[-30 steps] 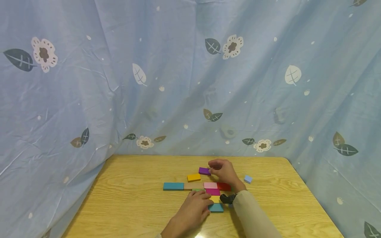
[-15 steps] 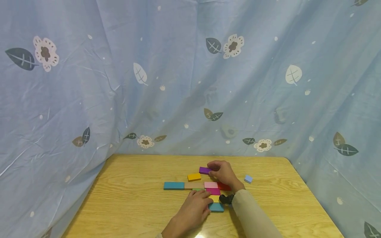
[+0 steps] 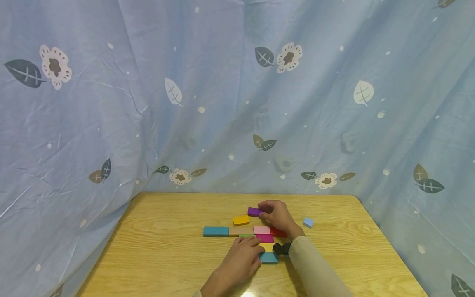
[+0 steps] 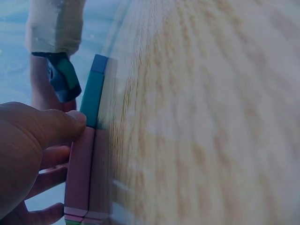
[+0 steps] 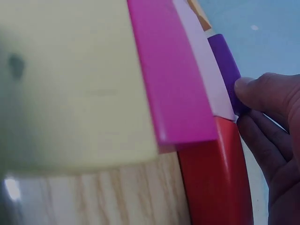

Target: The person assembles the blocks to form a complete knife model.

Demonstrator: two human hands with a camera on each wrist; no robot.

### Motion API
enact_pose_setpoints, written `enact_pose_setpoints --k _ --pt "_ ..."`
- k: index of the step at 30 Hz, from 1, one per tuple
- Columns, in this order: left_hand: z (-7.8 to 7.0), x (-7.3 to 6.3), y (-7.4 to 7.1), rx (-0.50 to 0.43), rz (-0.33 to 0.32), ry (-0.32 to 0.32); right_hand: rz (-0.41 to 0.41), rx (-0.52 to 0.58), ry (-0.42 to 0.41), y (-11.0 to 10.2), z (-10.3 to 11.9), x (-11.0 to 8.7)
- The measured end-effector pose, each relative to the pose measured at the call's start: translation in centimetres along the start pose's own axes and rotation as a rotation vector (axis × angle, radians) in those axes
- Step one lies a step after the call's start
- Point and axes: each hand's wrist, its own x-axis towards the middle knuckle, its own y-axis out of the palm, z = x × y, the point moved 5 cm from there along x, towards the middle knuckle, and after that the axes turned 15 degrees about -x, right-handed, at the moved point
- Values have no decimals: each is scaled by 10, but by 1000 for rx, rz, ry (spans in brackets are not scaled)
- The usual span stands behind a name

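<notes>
Flat coloured blocks lie together on the wooden table (image 3: 167,255). My right hand (image 3: 276,215) pinches a purple block (image 3: 254,211) at the far side of the group; in the right wrist view the thumb (image 5: 262,91) presses its end, the purple block (image 5: 226,70) lying past a magenta block (image 5: 168,79) and a red block (image 5: 218,178). My left hand (image 3: 243,255) rests on the near blocks, fingers over a green block and beside a yellow block (image 3: 268,246). In the left wrist view the thumb (image 4: 56,126) touches a pale pink block (image 4: 80,168) next to a teal block (image 4: 93,93).
A teal block (image 3: 216,231), an orange-yellow block (image 3: 241,220), a pink block (image 3: 262,229) and a near teal block (image 3: 269,258) lie in the group. A small light blue block (image 3: 308,222) lies apart at the right. A flowered blue cloth (image 3: 237,95) hangs behind the table.
My right hand has closed its fingers onto the purple block and shifted slightly left. The left hand has stayed on the near blocks.
</notes>
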Motion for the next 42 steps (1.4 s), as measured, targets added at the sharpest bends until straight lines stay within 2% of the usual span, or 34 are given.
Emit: enact_pose_setpoints --k 5,9,15,22,29,35,42 --pt "-1 0 2 14 8 -4 -55 -5 22 -12 1 -7" --pt "-2 1 2 -4 36 -30 -106 33 36 -29 3 -21" --pt "-1 -1 2 -31 50 -55 -187 105 65 -54 -1 -64" --pt "0 -3 1 -61 19 -37 -270 72 150 -79 -13 -120" --pt "-1 -4 0 -62 -3 -12 -310 99 195 -100 -25 -156" --pt "-1 -3 1 -82 12 -31 -328 70 185 -114 -28 -170" --pt "1 -2 4 -93 30 -55 -325 88 104 -117 -26 -168"
